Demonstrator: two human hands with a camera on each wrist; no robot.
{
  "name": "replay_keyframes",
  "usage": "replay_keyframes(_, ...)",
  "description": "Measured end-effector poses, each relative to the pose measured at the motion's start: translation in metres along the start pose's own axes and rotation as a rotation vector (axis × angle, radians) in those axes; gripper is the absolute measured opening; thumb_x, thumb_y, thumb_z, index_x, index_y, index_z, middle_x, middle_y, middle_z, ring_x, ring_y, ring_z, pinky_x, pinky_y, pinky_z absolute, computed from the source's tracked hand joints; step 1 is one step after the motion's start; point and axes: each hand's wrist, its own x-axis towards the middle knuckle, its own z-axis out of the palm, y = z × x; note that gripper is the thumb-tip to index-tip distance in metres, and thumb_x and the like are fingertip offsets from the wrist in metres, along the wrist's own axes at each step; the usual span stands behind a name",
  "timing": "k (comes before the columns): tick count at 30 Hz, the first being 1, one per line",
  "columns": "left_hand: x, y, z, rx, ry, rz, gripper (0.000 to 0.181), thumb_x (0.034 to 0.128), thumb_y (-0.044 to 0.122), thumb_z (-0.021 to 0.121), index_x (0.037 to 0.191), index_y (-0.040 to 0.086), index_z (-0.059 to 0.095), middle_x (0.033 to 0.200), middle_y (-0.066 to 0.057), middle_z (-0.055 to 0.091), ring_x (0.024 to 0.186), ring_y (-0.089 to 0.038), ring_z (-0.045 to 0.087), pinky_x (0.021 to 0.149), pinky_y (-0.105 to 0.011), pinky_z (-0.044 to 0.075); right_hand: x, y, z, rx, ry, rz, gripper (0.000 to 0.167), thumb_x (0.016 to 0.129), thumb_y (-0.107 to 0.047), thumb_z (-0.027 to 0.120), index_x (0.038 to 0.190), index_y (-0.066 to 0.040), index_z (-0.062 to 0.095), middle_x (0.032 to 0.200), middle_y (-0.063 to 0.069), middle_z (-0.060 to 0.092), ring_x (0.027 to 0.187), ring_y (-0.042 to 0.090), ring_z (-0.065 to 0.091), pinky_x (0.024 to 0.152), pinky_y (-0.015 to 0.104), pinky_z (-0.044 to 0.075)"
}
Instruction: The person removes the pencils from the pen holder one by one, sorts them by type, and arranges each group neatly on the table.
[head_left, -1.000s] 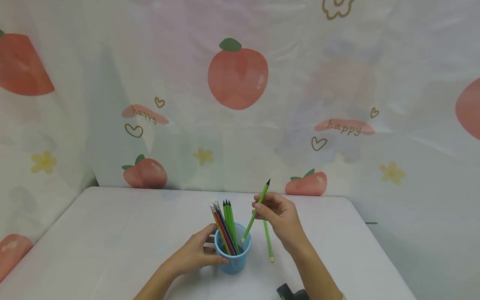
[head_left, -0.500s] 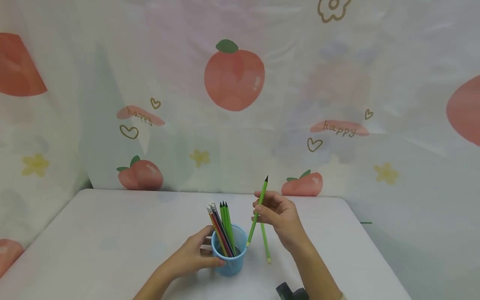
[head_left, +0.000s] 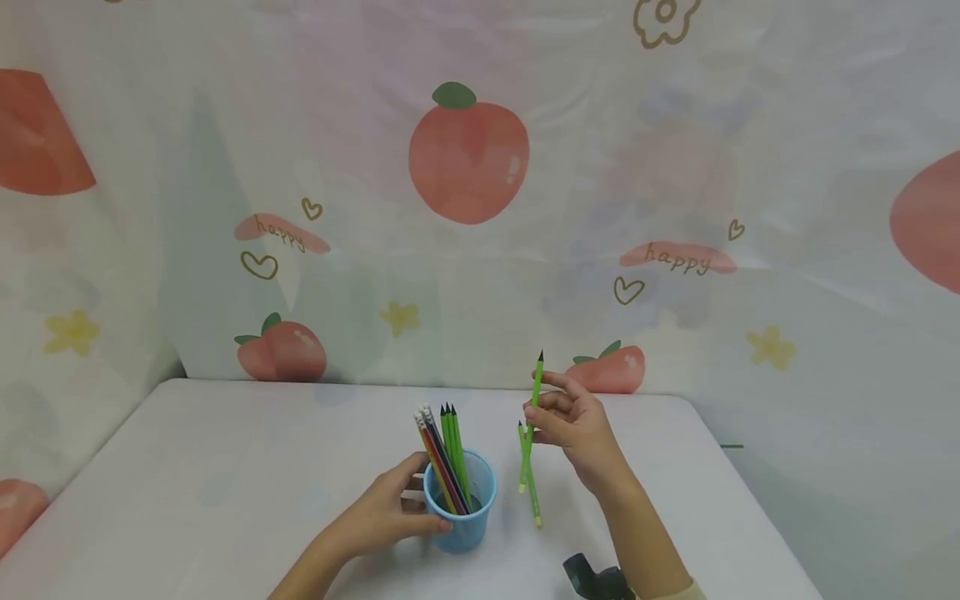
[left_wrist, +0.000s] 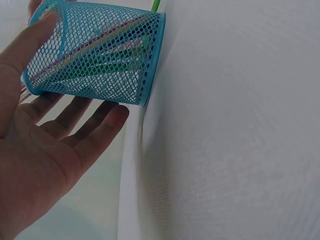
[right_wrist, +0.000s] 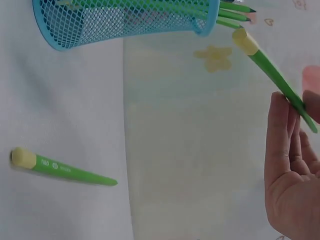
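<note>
My left hand (head_left: pixel 390 510) grips a blue mesh cup (head_left: pixel 467 533) at its left side, thumb near the rim; the left wrist view shows thumb and fingers around the cup (left_wrist: pixel 95 55). Inside stand several green pencils (head_left: pixel 454 442) with black tips up, and several striped or dark pencils (head_left: pixel 442 468) with white erasers up. Right of the cup, my right hand (head_left: pixel 581 433) pinches a green pencil (head_left: pixel 537 385), black tip up, yellow end down. In the right wrist view this pencil (right_wrist: pixel 272 72) is apart from the cup. Another green pencil (right_wrist: pixel 75 173) lies on the table.
A black object (head_left: pixel 596 577) is beside my right forearm at the table's front. The white table (head_left: pixel 225 500) meets a fruit-printed backdrop (head_left: pixel 480 292) along its back edge, and the printed sheet continues at both sides.
My right hand has moved right with its pencil, whose yellow end was over the cup and is now clear of the rim. My left hand keeps its hold on the cup.
</note>
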Motion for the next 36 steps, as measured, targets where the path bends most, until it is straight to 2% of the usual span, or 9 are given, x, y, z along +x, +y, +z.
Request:
replay_keyframes(7,0.000,-0.001,-0.001,0.002,-0.002,0.002,0.080,0.0772,0.022,0.087,0.144,0.014,0.044,0.138,-0.013,0.054,0.120,-0.032,0.059,0.096,-0.039,0.057,0.002,0.006,-0.013,-0.084,0.061,0.048,0.056,0.090,-0.007,0.072,0.141,-0.009,0.048,0.099,0.008,0.064,0.086,0.017,0.069,0.076,0.037,0.062)
replay_keyframes(15,-0.002,0.000,-0.001,-0.026,-0.015,0.001,0.080,0.0776,0.022,0.087,0.145,0.014,0.043,0.137,-0.012,0.054,0.123,-0.034,0.057,0.096,-0.039,0.056,0.004,0.020,-0.027,-0.156,0.107,0.090,0.058,0.091,-0.010,0.072,0.142,-0.005,0.046,0.103,0.014,0.064,0.084,0.013,0.068,0.075,0.033,0.062)
replay_keyframes(21,-0.001,0.000,-0.001,-0.020,-0.011,0.003,0.080,0.0780,0.022,0.086,0.145,0.014,0.043,0.138,-0.012,0.054,0.122,-0.033,0.058,0.096,-0.038,0.056,0.007,0.032,-0.033,-0.212,0.146,0.147,0.055,0.090,-0.010,0.073,0.139,-0.007,0.047,0.102,0.015,0.067,0.087,0.022,0.068,0.075,0.034,0.062)
replay_keyframes(30,0.000,-0.002,-0.002,-0.028,-0.017,0.013,0.080,0.0788,0.021,0.086,0.145,0.014,0.043,0.138,-0.011,0.054,0.122,-0.032,0.057,0.097,-0.037,0.056,0.009,0.050,-0.037,-0.272,0.142,0.241,0.048,0.090,-0.009,0.073,0.133,-0.004,0.052,0.098,0.015,0.067,0.086,0.029,0.068,0.072,0.035,0.062)
replay_keyframes(36,0.000,-0.001,-0.002,-0.032,-0.014,0.009,0.080,0.0784,0.022,0.086,0.146,0.014,0.043,0.138,-0.012,0.054,0.123,-0.033,0.057,0.096,-0.036,0.056,0.011,0.058,-0.038,-0.291,0.153,0.270,0.047,0.090,-0.010,0.073,0.132,-0.005,0.054,0.095,0.013,0.067,0.078,0.022,0.067,0.071,0.035,0.062)
